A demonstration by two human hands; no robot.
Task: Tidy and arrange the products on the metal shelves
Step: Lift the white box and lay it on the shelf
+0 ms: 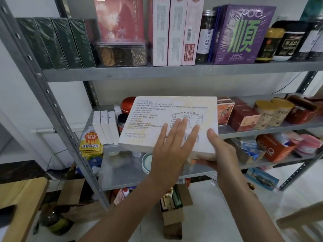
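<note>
Holding: the right hand (222, 151) grips the near right corner of a flat white box (167, 116), with the thumb on top and the fingers curled below.
Pressing: the left hand (171, 145) lies flat on top of the box, near its barcode, with the fingers straight and a little spread.
Box place: it is in front of the middle shelf (262, 131), printed side up. I cannot tell whether its far edge touches the shelf.
Upper shelf (157, 71): four green boxes (56, 42), a clear tub (120, 53), pink boxes (173, 32), a purple box (243, 34) and dark jars (269, 44) stand in a row.
Middle shelf: three white packs (104, 126) stand left of the box, and red boxes (243, 116) and round tins (269, 112) stand on the right.
Lower shelf (253, 165): an orange box (274, 147) lies on it.
Floor: an open carton (173, 212) stands below the hands.
</note>
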